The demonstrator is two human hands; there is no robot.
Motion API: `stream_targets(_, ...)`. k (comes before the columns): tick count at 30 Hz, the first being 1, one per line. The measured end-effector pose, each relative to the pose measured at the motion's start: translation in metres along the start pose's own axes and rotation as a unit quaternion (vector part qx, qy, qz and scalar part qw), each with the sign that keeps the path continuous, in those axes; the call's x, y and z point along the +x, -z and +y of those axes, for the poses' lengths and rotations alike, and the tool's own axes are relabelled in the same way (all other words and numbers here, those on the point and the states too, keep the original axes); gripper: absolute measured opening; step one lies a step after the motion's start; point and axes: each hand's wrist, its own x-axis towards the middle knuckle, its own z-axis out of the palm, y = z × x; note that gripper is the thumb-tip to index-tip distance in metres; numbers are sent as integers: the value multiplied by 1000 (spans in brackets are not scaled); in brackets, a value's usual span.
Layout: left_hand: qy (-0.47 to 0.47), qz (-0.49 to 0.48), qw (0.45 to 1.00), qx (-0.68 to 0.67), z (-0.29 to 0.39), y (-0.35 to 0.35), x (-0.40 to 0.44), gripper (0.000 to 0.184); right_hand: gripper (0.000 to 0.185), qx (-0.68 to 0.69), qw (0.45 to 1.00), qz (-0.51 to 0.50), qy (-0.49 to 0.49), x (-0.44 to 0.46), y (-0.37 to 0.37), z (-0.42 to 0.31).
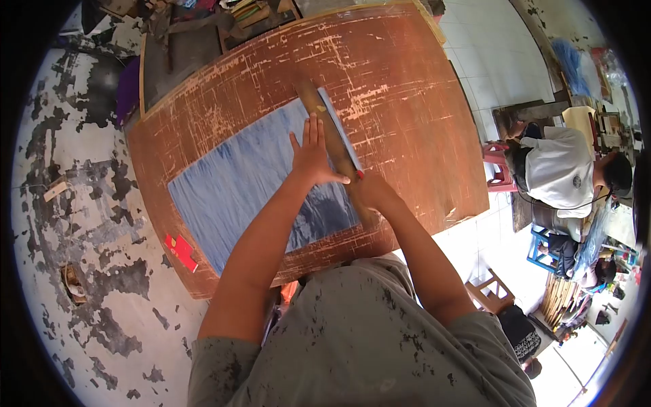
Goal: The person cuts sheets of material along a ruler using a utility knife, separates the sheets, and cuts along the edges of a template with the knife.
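A blue, streaked sheet (pixel 237 176) lies on the scratched brown table. Across its right part rests a long wooden strip (pixel 332 139), with a narrow band of the sheet showing beyond it. My left hand (pixel 313 157) presses down with fingers spread, its thumb reaching to the strip and its fingertips beside it. Near the strip's lower end is my right hand (pixel 375 192), its fingers closed around a small tool with a red part (pixel 360 174). Most of that tool is hidden by the hand.
The table (pixel 420 129) has a red packet (pixel 181 253) at its lower left edge. Wood scraps (pixel 254 13) lie beyond the far edge. At the right, a person in a white shirt (pixel 559 166) sits near a red stool (pixel 500 166); other people are lower right.
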Motion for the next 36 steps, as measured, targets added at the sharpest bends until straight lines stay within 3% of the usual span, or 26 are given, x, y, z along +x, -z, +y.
stream_targets(3, -4, 0, 1000, -7, -1, -5, -1, 177, 51, -15, 999, -26, 17, -40, 13, -3)
stream_targets(6, -5, -1, 1000, -3, 0, -4, 0, 177, 48, -7, 998, -42, -48, -61, 35, -20)
stream_targets(8, -3, -10, 1000, 5, -1, -6, 1, 177, 43, 9, 999, 2, 42, -59, 45, -30)
stream_targets(10, -8, 9, 1000, 0, -1, -9, 0, 177, 36, -101, 974, 36, 200, -27, 47, -35)
stream_targets(11, -7, 10, 1000, 1, -1, -9, 0, 177, 36, -101, 973, 36, 202, -10, 41, -44)
stream_targets(13, -9, -10, 1000, 15, -1, -7, 1, 177, 29, 63, 985, 151, 58, 24, 26, -65)
stream_targets(14, -7, -10, 1000, 17, -2, -7, 1, 177, 29, 64, 985, 151, 60, 36, 24, -65)
stream_targets(15, -10, -4, 1000, 10, -2, -7, 1, 177, 34, -68, 979, 131, 141, 44, 25, -63)
stream_targets(16, -13, -1, 1000, 2, -2, -9, 1, 178, 50, -199, 950, 106, 218, 49, 24, -61)
stream_targets(23, -8, -11, 1000, 3, 0, -5, 0, 177, 52, -156, 967, 84, 181, 37, 24, -65)
stream_targets(24, -9, -11, 1000, 8, -1, -5, 0, 177, 34, -94, 969, 145, 177, 39, 17, -64)
stream_targets(26, -11, -12, 1000, 14, -1, -7, 1, 177, 28, -30, 964, 204, 170, 47, 10, -58)
stream_targets(28, -6, -13, 1000, 10, 1, -4, 0, 177, 30, -118, 971, 119, 168, 64, 7, -48)
stream_targets(31, -2, -36, 999, 29, 2, 2, 0, 175, 31, -78, 988, 106, 84, 71, -9, -36)
stream_targets(32, -4, -35, 999, 29, 2, 3, 1, 175, 31, -78, 988, 108, 82, 72, -10, -28)
stream_targets(34, 0, -32, 999, 28, 1, -1, 1, 175, 42, -250, 957, -26, 143, 51, -1, -21)
stream_targets(36, 0, -38, 999, 31, 2, 1, 0, 175, 46, -196, 970, -18, 145, 28, 2, -16)
